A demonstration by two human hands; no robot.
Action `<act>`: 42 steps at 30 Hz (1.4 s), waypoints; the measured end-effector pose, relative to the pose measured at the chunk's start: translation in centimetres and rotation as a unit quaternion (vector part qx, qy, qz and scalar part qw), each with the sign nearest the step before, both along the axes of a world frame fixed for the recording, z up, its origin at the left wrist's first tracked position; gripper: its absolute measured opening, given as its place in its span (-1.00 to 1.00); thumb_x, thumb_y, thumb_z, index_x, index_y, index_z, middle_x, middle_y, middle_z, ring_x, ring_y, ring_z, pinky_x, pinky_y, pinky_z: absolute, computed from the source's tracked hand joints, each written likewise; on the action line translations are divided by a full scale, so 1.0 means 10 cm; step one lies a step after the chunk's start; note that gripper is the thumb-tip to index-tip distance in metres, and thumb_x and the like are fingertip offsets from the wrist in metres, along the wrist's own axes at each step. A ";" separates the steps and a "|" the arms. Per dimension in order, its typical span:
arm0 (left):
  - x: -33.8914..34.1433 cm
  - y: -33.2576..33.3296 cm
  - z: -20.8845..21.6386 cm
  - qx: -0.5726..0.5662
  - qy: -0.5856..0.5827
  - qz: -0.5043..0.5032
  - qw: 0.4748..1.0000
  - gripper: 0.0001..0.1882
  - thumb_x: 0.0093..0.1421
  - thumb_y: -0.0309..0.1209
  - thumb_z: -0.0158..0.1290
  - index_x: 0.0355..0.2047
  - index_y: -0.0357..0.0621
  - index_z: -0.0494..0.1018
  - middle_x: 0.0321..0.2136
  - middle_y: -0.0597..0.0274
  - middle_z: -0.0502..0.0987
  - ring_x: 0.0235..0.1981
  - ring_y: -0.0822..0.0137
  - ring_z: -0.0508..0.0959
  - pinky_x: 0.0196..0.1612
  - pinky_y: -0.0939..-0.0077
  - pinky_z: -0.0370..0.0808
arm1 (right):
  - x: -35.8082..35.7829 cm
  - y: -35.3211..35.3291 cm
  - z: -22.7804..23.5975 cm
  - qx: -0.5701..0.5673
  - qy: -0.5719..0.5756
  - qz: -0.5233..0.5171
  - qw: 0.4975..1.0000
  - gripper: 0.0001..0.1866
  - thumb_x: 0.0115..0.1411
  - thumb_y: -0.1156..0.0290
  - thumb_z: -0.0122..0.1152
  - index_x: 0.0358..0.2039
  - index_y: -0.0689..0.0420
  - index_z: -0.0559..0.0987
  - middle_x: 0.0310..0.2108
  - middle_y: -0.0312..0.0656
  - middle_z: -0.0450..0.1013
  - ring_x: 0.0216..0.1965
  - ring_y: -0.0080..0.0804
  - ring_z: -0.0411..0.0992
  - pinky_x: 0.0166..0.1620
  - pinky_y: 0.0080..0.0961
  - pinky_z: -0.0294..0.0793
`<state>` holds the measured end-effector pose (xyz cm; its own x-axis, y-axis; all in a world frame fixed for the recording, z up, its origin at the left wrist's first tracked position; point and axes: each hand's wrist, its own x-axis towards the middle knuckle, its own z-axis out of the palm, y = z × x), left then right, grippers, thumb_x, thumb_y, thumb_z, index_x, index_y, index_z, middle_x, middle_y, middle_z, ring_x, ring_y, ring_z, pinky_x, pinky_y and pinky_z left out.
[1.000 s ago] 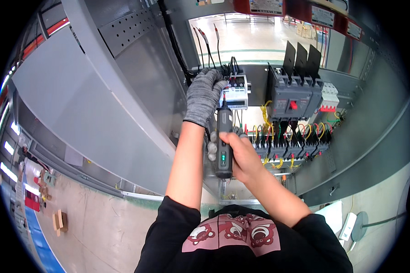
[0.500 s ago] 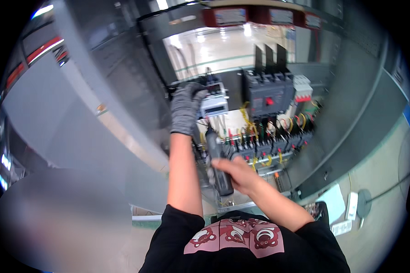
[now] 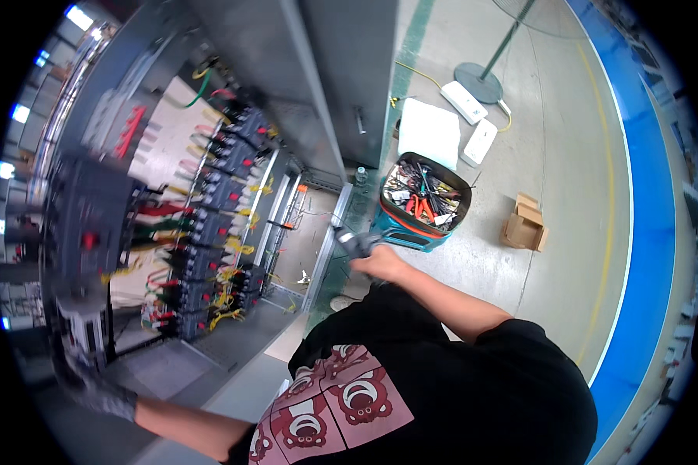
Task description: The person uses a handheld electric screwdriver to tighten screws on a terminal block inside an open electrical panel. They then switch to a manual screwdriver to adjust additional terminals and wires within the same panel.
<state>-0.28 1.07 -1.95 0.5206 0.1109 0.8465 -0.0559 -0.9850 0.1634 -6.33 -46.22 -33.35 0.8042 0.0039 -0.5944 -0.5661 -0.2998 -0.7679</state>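
Note:
My left hand [image 3: 105, 394], in a grey knit glove, reaches to the far lower left. It is beside the white meter-like device [image 3: 88, 335] in the cabinet; blur hides its fingers and whether they grip. In front of my body, my right hand [image 3: 376, 262], partly gloved, is closed round a dark handheld electric screwdriver [image 3: 347, 239], its slim tip pointing up toward the cabinet frame. Left of it, a large dark circuit breaker [image 3: 91, 217] with a red switch and rows of smaller breakers [image 3: 209, 225] with coloured wires fill the cabinet.
An open teal tool bag [image 3: 417, 239] full of hand tools stands on the floor, ahead and right. Around it are a white sheet [image 3: 430, 132], a white power strip [image 3: 464, 102], a fan stand [image 3: 479, 83] and a cardboard box [image 3: 525, 225]. The cabinet's grey side panel [image 3: 353, 70] rises nearby.
My view has swung right, bringing the tool bag and floor into sight. My right hand has moved away from the meter with the electric screwdriver; my left stays beside the meter.

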 end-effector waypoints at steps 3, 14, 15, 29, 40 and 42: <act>-0.15 -0.89 -0.17 -0.061 -0.147 0.072 0.985 -0.53 0.19 -0.18 0.10 -0.04 -0.33 0.43 -0.10 0.00 0.51 -0.07 0.22 0.48 0.02 0.37 0.39 | -0.20 -0.81 -1.12 -0.100 -0.028 -0.158 0.982 -0.61 -0.14 0.22 0.30 -0.31 0.18 0.54 -0.46 -0.16 0.49 -0.44 -0.38 0.46 -0.32 -0.43 0.45; 0.36 -3.45 -1.96 -0.031 0.304 -0.308 0.901 -0.69 0.14 -0.52 0.07 -0.08 -0.14 0.40 -0.08 0.08 0.39 0.04 0.14 0.35 0.14 0.22 0.26 | -0.13 -2.41 -2.22 -0.305 0.138 -0.261 0.906 -0.74 -0.09 0.29 0.20 -0.48 0.26 0.57 -0.47 0.10 0.48 -0.37 0.02 0.49 -0.20 -0.19 0.45; 0.35 -3.57 -2.05 -0.032 0.342 -0.321 0.883 -0.73 0.13 -0.52 0.06 -0.12 -0.16 0.43 -0.09 0.08 0.39 0.01 0.13 0.36 0.11 0.24 0.28 | -0.18 -2.42 -2.35 -0.313 0.144 -0.237 0.908 -0.73 -0.09 0.29 0.21 -0.45 0.25 0.57 -0.42 0.10 0.49 -0.32 0.01 0.48 -0.17 -0.19 0.44; 0.37 -4.35 -2.75 -0.058 0.564 -0.409 0.716 -0.78 0.07 -0.56 0.07 -0.22 -0.12 0.49 -0.24 0.08 0.50 -0.15 0.08 0.46 -0.06 0.26 0.40 | -0.10 -2.49 -2.29 -0.374 0.097 -0.139 0.912 -0.60 -0.20 0.32 0.36 -0.28 0.15 0.54 -0.24 0.01 0.44 -0.13 -0.01 0.40 -0.04 -0.25 0.40; 0.43 -4.28 -3.17 -0.073 0.659 -0.373 0.649 -0.84 0.14 -0.48 0.04 -0.25 -0.19 0.49 -0.26 0.04 0.49 -0.17 0.07 0.47 -0.05 0.29 0.39 | -0.32 -2.78 -2.42 -0.158 0.097 -0.400 0.898 -0.87 0.19 0.41 0.05 -0.41 0.16 0.52 -0.60 -0.11 0.46 -0.57 -0.29 0.44 -0.43 -0.35 0.42; 0.38 -4.20 -3.30 -0.071 0.664 -0.369 0.646 -0.84 0.14 -0.49 0.03 -0.26 -0.19 0.49 -0.27 0.04 0.49 -0.18 0.07 0.48 -0.06 0.30 0.40 | -0.17 -2.77 -2.15 -0.115 0.095 -0.445 0.883 -0.89 0.18 0.53 0.00 -0.38 0.16 0.53 -0.58 -0.17 0.47 -0.58 -0.43 0.43 -0.44 -0.42 0.43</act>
